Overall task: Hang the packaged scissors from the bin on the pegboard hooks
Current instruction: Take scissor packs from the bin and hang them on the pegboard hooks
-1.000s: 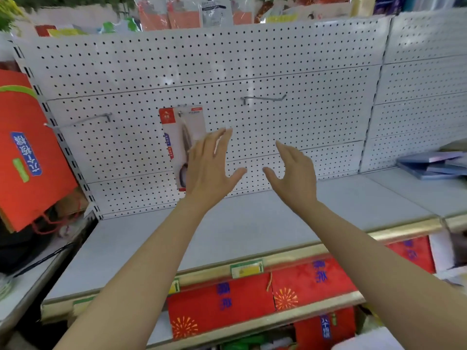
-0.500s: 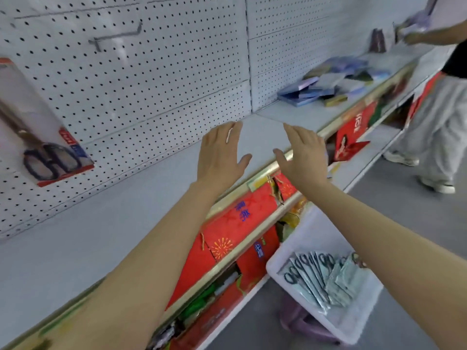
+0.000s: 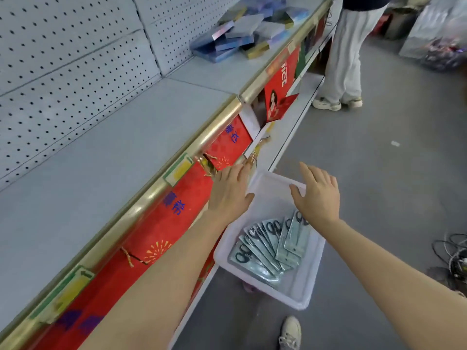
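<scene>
Below spread fingers (image 3: 317, 174): binned scissors (image 3: 270, 242).

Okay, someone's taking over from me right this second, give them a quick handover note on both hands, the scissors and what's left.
Left hand: open, empty, beside the bin's near-shelf rim.
Right hand: open, empty, above the bin.
Packaged scissors: fanned stack in the white bin on the floor by the shelf.
Pegboard: no hooks or hung packs in this view.
Left: grab a pack and hang it, repeat until the bin is empty.

Bright even light, soft shadows; wide-angle bend at edges, slight blur.
</scene>
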Motion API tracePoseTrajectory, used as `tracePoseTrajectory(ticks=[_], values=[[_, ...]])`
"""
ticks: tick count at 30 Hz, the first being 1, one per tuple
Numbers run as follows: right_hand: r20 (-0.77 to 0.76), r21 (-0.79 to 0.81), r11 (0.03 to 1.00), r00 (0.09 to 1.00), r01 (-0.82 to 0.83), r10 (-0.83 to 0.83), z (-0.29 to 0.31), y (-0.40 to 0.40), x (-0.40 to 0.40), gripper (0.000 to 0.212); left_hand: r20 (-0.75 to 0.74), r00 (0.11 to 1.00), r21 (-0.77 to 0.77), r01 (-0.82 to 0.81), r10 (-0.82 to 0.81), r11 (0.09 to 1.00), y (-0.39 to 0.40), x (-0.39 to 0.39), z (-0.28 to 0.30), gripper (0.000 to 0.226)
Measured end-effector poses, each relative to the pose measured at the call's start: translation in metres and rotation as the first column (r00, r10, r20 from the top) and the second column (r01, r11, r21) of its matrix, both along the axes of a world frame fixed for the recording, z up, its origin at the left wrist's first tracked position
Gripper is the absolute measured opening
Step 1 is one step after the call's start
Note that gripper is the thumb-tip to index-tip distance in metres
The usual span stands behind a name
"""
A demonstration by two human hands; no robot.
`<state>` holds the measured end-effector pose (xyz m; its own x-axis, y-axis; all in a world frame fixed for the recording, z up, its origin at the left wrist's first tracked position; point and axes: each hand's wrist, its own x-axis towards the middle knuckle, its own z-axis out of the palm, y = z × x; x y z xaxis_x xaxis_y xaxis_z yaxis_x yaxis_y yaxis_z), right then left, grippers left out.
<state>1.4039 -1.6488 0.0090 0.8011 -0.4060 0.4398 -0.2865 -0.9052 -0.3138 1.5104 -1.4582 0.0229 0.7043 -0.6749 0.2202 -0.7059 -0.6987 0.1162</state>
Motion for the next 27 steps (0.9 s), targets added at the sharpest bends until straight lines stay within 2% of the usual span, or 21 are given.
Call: tracePoseTrajectory(ticks=[3, 8, 10, 13, 15, 17, 18, 20, 22, 24, 27], values=[[-0.073, 0.030, 0.999, 0.997, 0.030, -0.027, -0.029, -0.028, -0.007, 0.051, -0.074, 0.997, 0.071, 0.039, -0.034, 0.997, -0.036, 0.001, -0.038, 0.074], [-0.110, 0.025, 0.998, 0.993, 0.051, -0.048, -0.073, -0.060, -0.014, 0.052, -0.217, 0.976, 0.131, 0.050, -0.021, 0.990, -0.084, -0.006, -0.111, 0.073], [-0.130, 0.034, 0.997, 0.990, 0.066, -0.061, -0.096, -0.075, -0.014, 0.051, -0.289, 0.957, 0.139, 0.052, -0.010, 0.989, -0.105, -0.010, -0.143, 0.070], [-0.153, 0.043, 0.996, 0.986, 0.073, -0.065, -0.126, -0.088, -0.016, 0.051, -0.411, 0.911, 0.236, 0.069, 0.035, 0.969, -0.127, -0.016, -0.188, 0.064], [-0.154, 0.044, 0.996, 0.986, 0.075, -0.067, -0.142, -0.093, -0.019, 0.048, -0.526, 0.846, 0.296, 0.089, 0.085, 0.951, -0.137, -0.022, -0.215, 0.053], [-0.163, 0.046, 0.995, 0.983, 0.087, -0.078, -0.157, -0.095, -0.023, 0.046, -0.665, 0.723, 0.333, 0.063, 0.187, 0.941, -0.147, -0.029, -0.238, 0.044], [-0.180, 0.060, 0.993, 0.980, 0.101, -0.089, -0.167, -0.098, -0.023, 0.047, -0.698, 0.673, 0.360, 0.033, 0.246, 0.932, -0.154, -0.034, -0.252, 0.046], [-0.209, 0.079, 0.992, 0.974, 0.103, -0.085, -0.179, -0.096, -0.027, 0.050, -0.682, 0.642, 0.421, -0.049, 0.352, 0.906, -0.163, -0.048, -0.267, 0.065], [-0.230, 0.088, 0.991, 0.970, 0.103, -0.081, -0.194, -0.095, -0.030, 0.050, -0.589, 0.688, 0.497, -0.105, 0.424, 0.861, -0.175, -0.062, -0.284, 0.081], [-0.248, 0.094, 0.991, 0.966, 0.099, -0.073, -0.202, -0.093, -0.034, 0.050, -0.498, 0.728, 0.525, -0.181, 0.472, 0.832, -0.180, -0.071, -0.295, 0.067], [-0.271, 0.110, 0.990, 0.961, 0.086, -0.053, -0.209, -0.090, -0.037, 0.056, -0.494, 0.679, 0.509, -0.281, 0.543, 0.814, -0.179, -0.066, -0.306, 0.041]])
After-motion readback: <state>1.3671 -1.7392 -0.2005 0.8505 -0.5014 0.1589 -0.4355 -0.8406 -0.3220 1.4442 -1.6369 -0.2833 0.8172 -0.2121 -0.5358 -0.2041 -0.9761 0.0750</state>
